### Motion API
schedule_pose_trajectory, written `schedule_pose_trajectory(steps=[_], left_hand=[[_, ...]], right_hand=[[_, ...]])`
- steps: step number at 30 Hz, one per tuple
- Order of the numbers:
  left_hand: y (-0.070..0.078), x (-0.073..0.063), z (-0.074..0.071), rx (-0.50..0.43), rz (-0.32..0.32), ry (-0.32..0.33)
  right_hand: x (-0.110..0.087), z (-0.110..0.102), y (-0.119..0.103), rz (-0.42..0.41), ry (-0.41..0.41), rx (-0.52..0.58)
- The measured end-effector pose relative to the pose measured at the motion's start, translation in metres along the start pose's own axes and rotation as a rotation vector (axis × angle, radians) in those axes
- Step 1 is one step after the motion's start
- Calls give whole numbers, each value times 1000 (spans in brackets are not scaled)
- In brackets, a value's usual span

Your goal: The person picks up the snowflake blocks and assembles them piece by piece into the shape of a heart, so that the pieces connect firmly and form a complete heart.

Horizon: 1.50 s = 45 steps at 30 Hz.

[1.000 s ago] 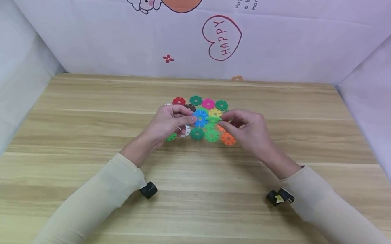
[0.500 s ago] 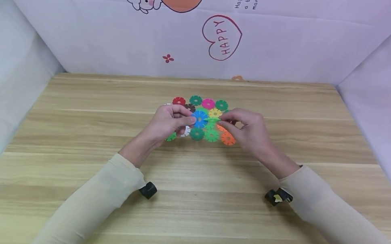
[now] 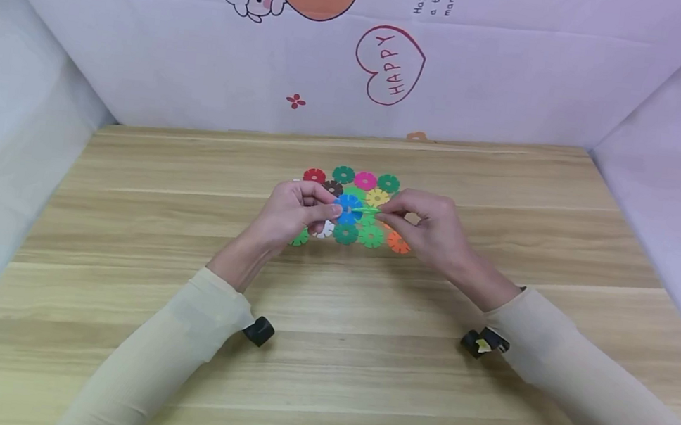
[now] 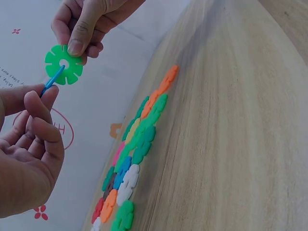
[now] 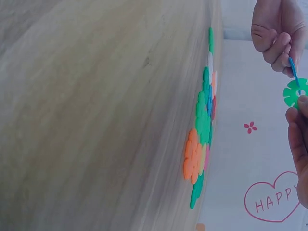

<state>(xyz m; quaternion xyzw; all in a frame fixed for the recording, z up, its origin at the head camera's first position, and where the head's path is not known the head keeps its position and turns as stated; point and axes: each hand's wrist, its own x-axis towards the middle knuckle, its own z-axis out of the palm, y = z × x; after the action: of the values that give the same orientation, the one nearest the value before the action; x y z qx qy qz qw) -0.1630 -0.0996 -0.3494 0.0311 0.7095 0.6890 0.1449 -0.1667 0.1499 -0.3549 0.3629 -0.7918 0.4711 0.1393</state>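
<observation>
My left hand [image 3: 296, 210] pinches a blue notched disc [image 3: 350, 208], a snowflake-type building piece, between thumb and fingers. A bright green notched disc [image 4: 72, 72] is pinched by my right hand [image 3: 434, 227]. Both are held up above the table. In the left wrist view the blue disc is edge-on and reaches to the green disc's central hole, the two overlapping at a slot. From the head view it is the green one that appears edge-on. The right wrist view also shows them crossed, with the green disc [image 5: 290, 95] partly covered by the right thumb.
Several notched discs lie flat on the wooden table [image 3: 323, 352] beneath the hands, among them a red disc [image 3: 314, 176], a pink disc [image 3: 365, 181], a yellow disc [image 3: 377, 198] and an orange disc [image 3: 400, 242]. A printed white cloth [image 3: 490, 82] rises behind the table.
The green disc has turned from tilted to edge-on in the head view and moved left, overlapping the blue disc. Both hands stay nearly in place, keeping their pinch.
</observation>
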Motion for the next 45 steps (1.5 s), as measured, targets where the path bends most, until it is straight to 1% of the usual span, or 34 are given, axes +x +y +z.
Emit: schedule_pose_trajectory(steps=[6,9,13,16,18,20,24,28,30,31,33,35,37,39,42,45], left_hand=[[1,0,1,-5,-10,2],[1,-1,0,9,-13,-4],[-3,-1,-2,69,-22,-27],[-6,-1,-3,124,-27,-67],[-7,-2,-3,158,-24,-93],[-8,-2,-3,186,-11,-103],[-7,-1,-3,217,13,-76],[-7,1,-2,212,24,-57],[-8,2,-1,200,32,-46],[-8,2,0,192,38,-35],[-10,3,1,168,50,-12],[-10,4,3,134,57,7],[-9,4,5,98,64,22],[-8,5,8,69,62,32],[-6,5,12,50,60,33],[-5,6,17,25,54,21]], right_hand=[[1,-1,-2,-24,-10,2],[1,-3,-2,-37,-15,-14],[1,-5,2,-42,-18,-39],[0,-5,6,-26,-12,-47],[0,-6,8,-13,-10,-45],[0,-7,10,-7,-10,-50],[0,-8,12,-13,-16,-56],[-1,-9,12,-14,-23,-68],[-1,-9,11,14,-15,-85],[-2,-8,11,42,-6,-92],[-3,-7,9,126,18,-92],[-5,-5,7,238,49,-65],[-7,-4,5,346,74,-5],[-7,-1,2,421,89,90],[-7,5,-1,472,95,229],[-7,10,-4,509,99,333]])
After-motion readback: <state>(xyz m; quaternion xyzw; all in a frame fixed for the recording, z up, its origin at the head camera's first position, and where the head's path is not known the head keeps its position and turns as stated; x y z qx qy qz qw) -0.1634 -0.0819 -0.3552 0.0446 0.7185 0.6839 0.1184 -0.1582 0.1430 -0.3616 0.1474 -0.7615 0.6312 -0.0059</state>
